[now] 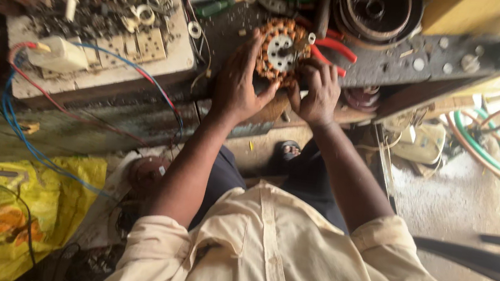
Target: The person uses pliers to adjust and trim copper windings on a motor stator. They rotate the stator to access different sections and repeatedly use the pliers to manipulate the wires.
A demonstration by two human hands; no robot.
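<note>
The stator (282,51), a round motor part with copper windings around a pale metal centre, sits on the dark workbench (396,57) near the far middle of the scene. The left hand (239,84) lies against the stator's left side, fingers spread and curled over its rim, grasping it. The right hand (319,91) is at the stator's near right edge, fingers bent in against the windings; whether it grips the stator or only presses on it I cannot tell. Red-handled pliers (332,51) lie on the bench just right of the stator, their handles reaching out over the right hand. Farther right and at the far edge stands a round dark metal housing (376,9). To the left of the stator a screwdriver with a green handle (216,7) lies among other tools. Farther left a pale tray (167,59) carries a litter of small metal parts and washers, with a white plug (58,54) at its near left and blue and red wires (15,116) trailing down from it. A yellow sack (2,211) lies on the floor at the near left. At the right, coils of green and orange hose (488,140) rest on the ground, and the arm of a dark chair (491,262) shows at the near right.
</note>
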